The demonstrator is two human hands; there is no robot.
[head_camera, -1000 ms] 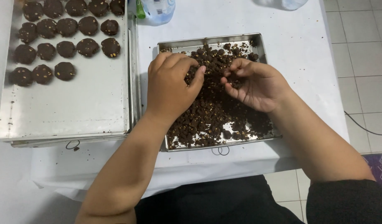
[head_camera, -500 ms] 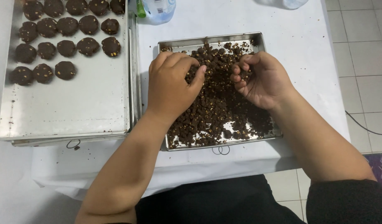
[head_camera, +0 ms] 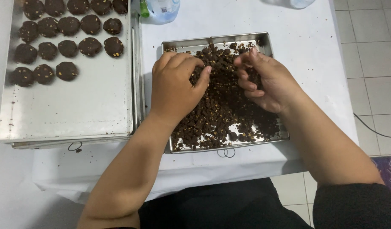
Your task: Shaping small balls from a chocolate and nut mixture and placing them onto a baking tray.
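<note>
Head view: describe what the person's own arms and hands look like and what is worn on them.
Both forearms are bare. The left hand and right hand wear no gloves, rings or watch. A dark sleeve covers the right upper arm.

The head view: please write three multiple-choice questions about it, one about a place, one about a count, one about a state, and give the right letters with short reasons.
1. Where does the large flat steel baking sheet with the round dark brown dough pieces lie, seen in the picture?
A. Left of the small steel tray
B. Right of it
C. On top of it

2. How many dough pieces lie in the lowest row on the sheet?
A. One
B. Three
C. Six

3. What is the state of the dark brown mixture in the small rectangular steel tray?
A. Smooth liquid
B. Loose crumbs
C. One flat slab

Answers:
1 A, the sheet lies left of the tray on the white table.
2 B, three pieces are in that row.
3 B, the left hand and right hand rest in loose crumbs, with bare steel showing between them.
</note>
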